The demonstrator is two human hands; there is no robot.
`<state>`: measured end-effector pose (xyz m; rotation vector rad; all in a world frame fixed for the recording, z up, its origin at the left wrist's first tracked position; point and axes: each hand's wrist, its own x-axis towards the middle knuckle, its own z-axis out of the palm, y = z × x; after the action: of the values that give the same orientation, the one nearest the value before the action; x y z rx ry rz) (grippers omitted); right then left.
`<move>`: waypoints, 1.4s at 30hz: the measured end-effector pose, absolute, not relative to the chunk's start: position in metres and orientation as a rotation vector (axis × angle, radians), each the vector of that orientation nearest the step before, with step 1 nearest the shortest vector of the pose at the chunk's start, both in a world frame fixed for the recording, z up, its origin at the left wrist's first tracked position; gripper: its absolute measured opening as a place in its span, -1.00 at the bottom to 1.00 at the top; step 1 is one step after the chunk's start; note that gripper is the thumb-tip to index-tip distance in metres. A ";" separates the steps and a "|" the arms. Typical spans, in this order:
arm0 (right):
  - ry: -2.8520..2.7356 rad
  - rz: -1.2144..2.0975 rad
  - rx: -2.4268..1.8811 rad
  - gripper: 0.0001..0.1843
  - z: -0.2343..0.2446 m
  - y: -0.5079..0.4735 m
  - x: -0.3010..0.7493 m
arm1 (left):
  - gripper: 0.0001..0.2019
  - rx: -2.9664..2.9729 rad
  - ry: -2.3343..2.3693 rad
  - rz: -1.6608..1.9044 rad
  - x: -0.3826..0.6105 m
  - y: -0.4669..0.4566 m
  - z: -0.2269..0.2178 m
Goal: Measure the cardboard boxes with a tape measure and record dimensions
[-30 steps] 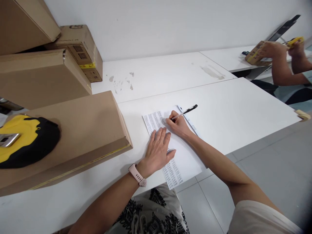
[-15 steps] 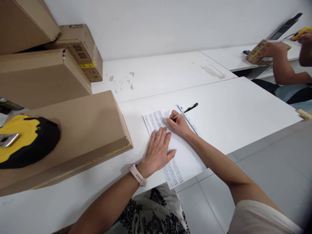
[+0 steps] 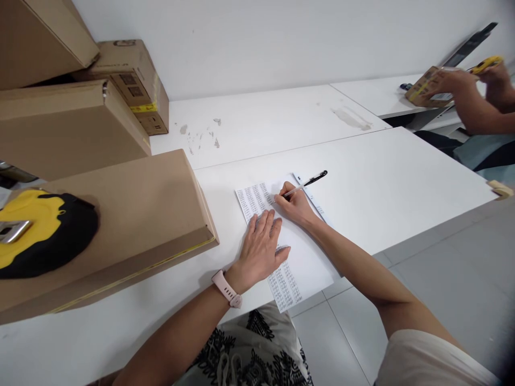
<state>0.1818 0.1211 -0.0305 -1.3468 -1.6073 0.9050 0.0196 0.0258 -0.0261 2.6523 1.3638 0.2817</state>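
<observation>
A pen (image 3: pixel 309 181) with a clear barrel and black end is pinched in my right hand (image 3: pixel 295 203), its tip down at the paper. Beneath both hands lies a white sheet of paper (image 3: pixel 309 262) with columns of small writing, its lower edge hanging past the table's front. Another sheet (image 3: pixel 317 206) with a bluish edge shows under its right side. My left hand (image 3: pixel 261 244) rests flat on the sheet, fingers stretched out, below and left of the pen. A pink watch (image 3: pixel 227 288) is on the left wrist.
Cardboard boxes (image 3: pixel 120 214) stand on the left of the white table (image 3: pixel 354 177), with a yellow and black tape measure (image 3: pixel 44 230) on the nearest. At the far right a co-worker's hands (image 3: pixel 458 83) hold a small taped box (image 3: pixel 420 94) and a yellow tool (image 3: pixel 486 64).
My hands, the pen and the paper stay almost where they were. At the far right, the co-worker's hand with the yellow tool has moved left toward the small box.
</observation>
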 end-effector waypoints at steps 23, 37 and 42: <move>-1.630 0.861 -1.384 -0.81 -0.029 0.123 0.183 | -0.33 2.638 1.357 0.309 0.019 0.025 -0.028; -1.809 0.528 -1.261 -0.83 -0.032 0.135 0.199 | -0.37 2.624 1.344 0.336 0.018 0.024 -0.026; -2.108 0.309 -1.248 -0.55 -0.040 0.144 0.211 | -0.40 2.606 1.329 0.404 0.018 0.028 -0.030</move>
<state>0.2115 0.1438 -0.0402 -1.2480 -2.1079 0.3090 0.0182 0.0277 -0.0302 2.6057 1.3290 0.4042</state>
